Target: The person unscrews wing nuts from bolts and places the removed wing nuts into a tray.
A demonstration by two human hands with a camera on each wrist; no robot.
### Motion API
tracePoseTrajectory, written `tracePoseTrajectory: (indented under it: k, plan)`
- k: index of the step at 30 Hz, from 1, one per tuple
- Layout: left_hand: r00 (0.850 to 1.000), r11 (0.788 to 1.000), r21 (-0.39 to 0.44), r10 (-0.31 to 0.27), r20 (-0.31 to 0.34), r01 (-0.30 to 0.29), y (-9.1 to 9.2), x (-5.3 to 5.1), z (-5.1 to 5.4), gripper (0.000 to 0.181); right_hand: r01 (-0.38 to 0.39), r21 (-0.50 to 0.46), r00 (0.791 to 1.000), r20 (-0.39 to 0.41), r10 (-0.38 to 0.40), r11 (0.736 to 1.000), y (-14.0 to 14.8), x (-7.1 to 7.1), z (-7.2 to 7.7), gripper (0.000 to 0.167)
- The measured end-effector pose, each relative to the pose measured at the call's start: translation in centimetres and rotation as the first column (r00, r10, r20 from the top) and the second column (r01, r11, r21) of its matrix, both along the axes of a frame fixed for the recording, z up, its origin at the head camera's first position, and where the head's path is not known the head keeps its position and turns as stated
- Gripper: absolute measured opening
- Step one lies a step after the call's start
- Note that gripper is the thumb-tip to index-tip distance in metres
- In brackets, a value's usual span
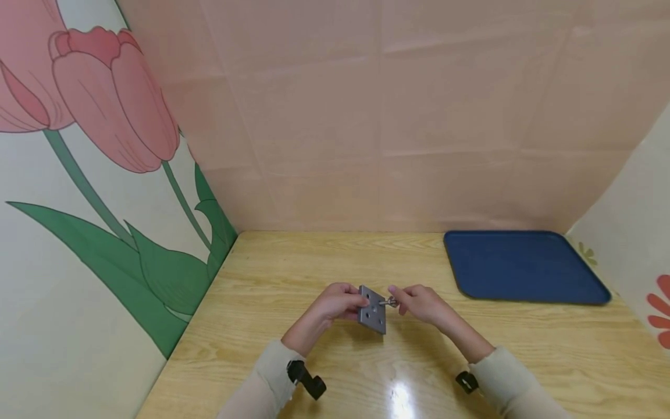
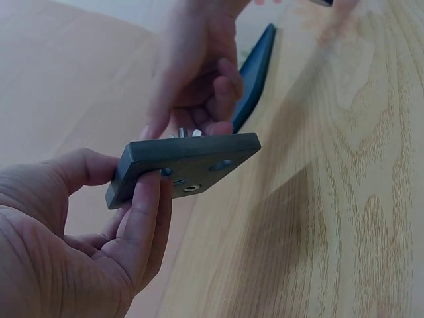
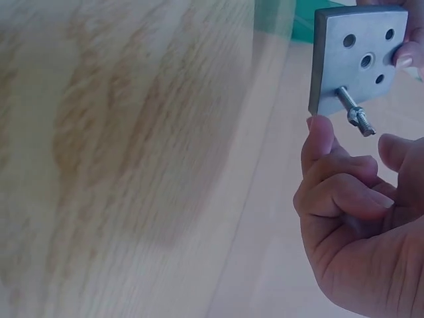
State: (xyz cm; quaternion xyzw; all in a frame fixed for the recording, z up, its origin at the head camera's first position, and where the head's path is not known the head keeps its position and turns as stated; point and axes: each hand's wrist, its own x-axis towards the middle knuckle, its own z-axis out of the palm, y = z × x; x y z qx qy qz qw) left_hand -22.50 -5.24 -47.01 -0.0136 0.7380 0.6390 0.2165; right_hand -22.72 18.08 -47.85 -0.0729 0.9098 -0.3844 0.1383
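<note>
A square grey metal plate [image 1: 373,323] with several holes stands tilted above the table, gripped along one side by the left hand [image 1: 335,304]. In the left wrist view, that hand's thumb and fingers [image 2: 142,215] pinch the plate [image 2: 192,147]. A silvery bolt [image 3: 348,101] with a nut-like piece [image 3: 356,116] sticks out of the plate's face near one corner. Beside the bolt's free end is the right hand [image 1: 421,304], its fingers bent. The right wrist view shows its thumb [image 3: 392,152] apart from the bolt and its index fingertip [image 3: 319,129] near the plate's lower corner.
A dark blue tray [image 1: 526,267] lies at the back right of the wooden table [image 1: 293,256]. Behind rises a pinkish covering [image 1: 377,116]; a tulip-patterned panel [image 1: 115,105] stands at the left, and a white panel with flowers [image 1: 644,233] at the right.
</note>
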Motion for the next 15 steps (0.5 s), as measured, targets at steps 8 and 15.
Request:
tracePoseTrajectory:
  k: [8, 15]
  plan:
    - [1.000, 1.000, -0.002, -0.004, -0.006, 0.004, 0.04, 0.07, 0.10, 0.025, -0.009, -0.030, 0.999, 0.043, 0.010, 1.000, 0.00, 0.31, -0.04, 0.060]
    - [1.000, 1.000, 0.010, -0.008, -0.007, 0.008, 0.06, 0.13, 0.10, 0.025, -0.035, -0.028, 0.999, 0.019, 0.036, 0.999, -0.07, 0.34, -0.07, 0.057]
